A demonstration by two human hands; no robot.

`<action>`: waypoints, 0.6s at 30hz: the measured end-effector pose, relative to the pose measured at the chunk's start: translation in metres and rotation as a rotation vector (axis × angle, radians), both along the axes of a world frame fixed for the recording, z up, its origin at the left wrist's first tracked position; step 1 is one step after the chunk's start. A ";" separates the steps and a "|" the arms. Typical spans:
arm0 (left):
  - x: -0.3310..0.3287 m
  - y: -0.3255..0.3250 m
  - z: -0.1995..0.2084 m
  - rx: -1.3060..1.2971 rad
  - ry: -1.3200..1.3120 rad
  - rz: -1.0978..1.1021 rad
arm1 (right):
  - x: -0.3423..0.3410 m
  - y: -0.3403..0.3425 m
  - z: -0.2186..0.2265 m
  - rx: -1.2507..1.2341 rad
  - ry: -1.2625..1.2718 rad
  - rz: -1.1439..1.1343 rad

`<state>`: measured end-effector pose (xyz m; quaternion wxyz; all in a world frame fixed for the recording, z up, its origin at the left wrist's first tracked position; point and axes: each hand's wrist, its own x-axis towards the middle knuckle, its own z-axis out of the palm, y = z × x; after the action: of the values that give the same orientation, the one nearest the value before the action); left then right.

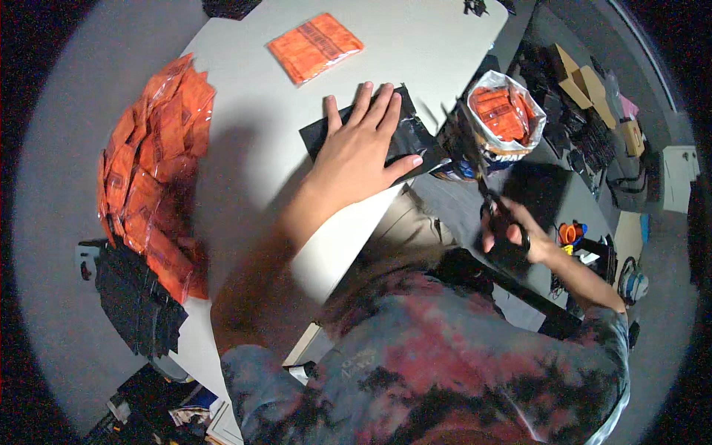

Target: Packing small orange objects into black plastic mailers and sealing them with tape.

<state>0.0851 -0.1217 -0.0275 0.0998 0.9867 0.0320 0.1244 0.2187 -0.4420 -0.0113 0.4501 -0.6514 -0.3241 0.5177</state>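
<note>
The left hand (356, 156) lay palm down with fingers spread and pointing toward the far side of the table (415, 44), its thumb stretched out to the right; its grip was wide and flat, closed around nothing, and it rested over a black plastic sheet (412, 135), which lay on the table near its right edge; the left forearm slanted up from the lower left, its elbow bent outward; the right hand (523, 226) was off the table to the right, its grip closed on the handles of a pair of black scissors (491, 196), whose blades pointed up and a little left, just right of the sheet; the blades were blurred, so how far they were parted could not be told; the pale table had a rounded edge; one flat orange packet (315, 48) lay beyond the left fingertips, and a large pile of orange packets (152, 170) covered the left side, with a stack of black bags (137, 297) just below it; beside the right edge stood a white-rimmed bag (540, 119) with more orange packets inside; farther right, an open cardboard box (589, 93) sat among dark clutter against a grey wall (653, 59).
</note>
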 end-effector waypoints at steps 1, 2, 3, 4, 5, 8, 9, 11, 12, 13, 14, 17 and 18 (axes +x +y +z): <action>-0.001 0.002 0.002 0.010 0.044 0.004 | -0.012 -0.009 -0.007 -0.015 0.060 -0.026; -0.002 0.003 0.001 0.015 0.049 0.003 | -0.019 -0.019 -0.017 -0.003 0.075 0.013; -0.001 0.003 0.001 0.017 0.052 -0.006 | -0.031 -0.016 -0.008 -0.052 0.067 -0.025; -0.001 0.004 0.001 0.027 0.058 -0.002 | -0.034 -0.019 -0.011 -0.094 0.081 -0.050; 0.000 0.003 0.000 0.039 0.064 0.003 | -0.036 -0.022 -0.016 -0.136 0.097 -0.074; 0.004 0.001 0.004 0.013 0.064 -0.005 | -0.034 -0.029 -0.028 -0.107 0.017 0.011; 0.005 0.000 0.006 0.019 0.068 -0.003 | -0.035 -0.029 -0.032 -0.101 0.021 0.013; 0.008 -0.001 0.011 -0.019 -0.041 -0.005 | -0.042 -0.029 -0.037 -0.096 0.045 -0.002; 0.008 -0.002 0.019 -0.010 -0.039 0.000 | -0.042 -0.027 -0.035 -0.106 0.055 0.021; 0.007 -0.004 0.028 -0.074 -0.135 -0.018 | -0.040 -0.028 -0.036 -0.097 0.058 0.027; 0.006 -0.006 0.038 -0.138 -0.231 -0.035 | -0.039 -0.028 -0.039 -0.083 0.056 0.035; -0.016 -0.012 0.064 -0.359 -0.290 -0.081 | -0.032 -0.029 -0.048 -0.041 0.032 0.034; -0.022 -0.012 0.069 -0.425 -0.240 -0.078 | -0.029 -0.028 -0.049 -0.024 0.012 0.039</action>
<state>0.0629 -0.1335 0.0412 0.3128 0.9222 0.0072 0.2274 0.1894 -0.4696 -0.0604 0.4341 -0.6471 -0.3280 0.5341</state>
